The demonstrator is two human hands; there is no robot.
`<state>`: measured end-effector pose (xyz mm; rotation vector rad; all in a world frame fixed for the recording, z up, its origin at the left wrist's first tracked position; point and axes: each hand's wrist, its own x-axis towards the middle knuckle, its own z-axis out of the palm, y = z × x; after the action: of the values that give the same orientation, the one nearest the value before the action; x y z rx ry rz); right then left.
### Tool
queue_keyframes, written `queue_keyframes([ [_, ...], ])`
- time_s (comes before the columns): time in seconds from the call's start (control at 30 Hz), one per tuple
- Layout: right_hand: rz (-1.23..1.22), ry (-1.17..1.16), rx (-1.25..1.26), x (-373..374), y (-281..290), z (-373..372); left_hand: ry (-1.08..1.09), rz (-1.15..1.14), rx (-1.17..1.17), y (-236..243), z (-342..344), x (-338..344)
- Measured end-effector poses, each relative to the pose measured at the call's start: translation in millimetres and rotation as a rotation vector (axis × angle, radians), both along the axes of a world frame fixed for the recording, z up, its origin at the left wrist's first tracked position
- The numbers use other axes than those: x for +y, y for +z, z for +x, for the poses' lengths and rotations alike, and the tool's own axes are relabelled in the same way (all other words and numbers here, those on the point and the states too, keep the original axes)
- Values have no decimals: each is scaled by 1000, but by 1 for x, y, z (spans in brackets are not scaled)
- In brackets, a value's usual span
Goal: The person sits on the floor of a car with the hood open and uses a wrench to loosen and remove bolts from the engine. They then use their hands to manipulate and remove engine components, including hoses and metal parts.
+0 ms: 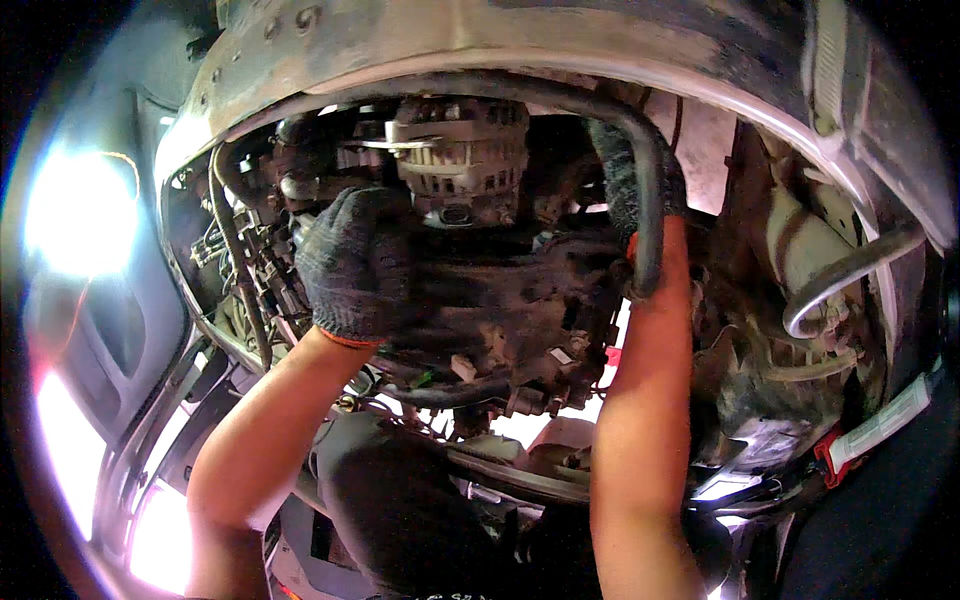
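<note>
My left hand (355, 260), in a dark grey knit glove with an orange cuff, is raised at the left side of the engine (500, 310). Its fingers are curled closed, and whatever they grip is hidden. Just right of and above it sits a ribbed metal alternator (462, 155), with a thin pale metal piece (395, 145) jutting from its left side. My right hand (622, 185), gloved the same way, reaches up behind a thick black hose (648, 190) at the engine's right. Its fingers are out of sight in the dark there.
A worn curved body panel (480, 40) arches over the engine opening. Wiring and connectors (255, 270) crowd the left side. At the right, a bent grey pipe (850, 275) sticks out. A bright lamp (82, 215) glares at far left, and a red-ended strap (828, 460) lies lower right.
</note>
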<state>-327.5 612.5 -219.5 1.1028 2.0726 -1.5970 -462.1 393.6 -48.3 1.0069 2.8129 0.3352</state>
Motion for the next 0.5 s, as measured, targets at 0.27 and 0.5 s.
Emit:
queue_keyframes([
  [0.27,-14,-26,24,-1,-8,5,59,119,-116,-7,5,4],
  [0.5,-81,-20,44,9,-6,3,9,40,-122,-5,1,-4],
])
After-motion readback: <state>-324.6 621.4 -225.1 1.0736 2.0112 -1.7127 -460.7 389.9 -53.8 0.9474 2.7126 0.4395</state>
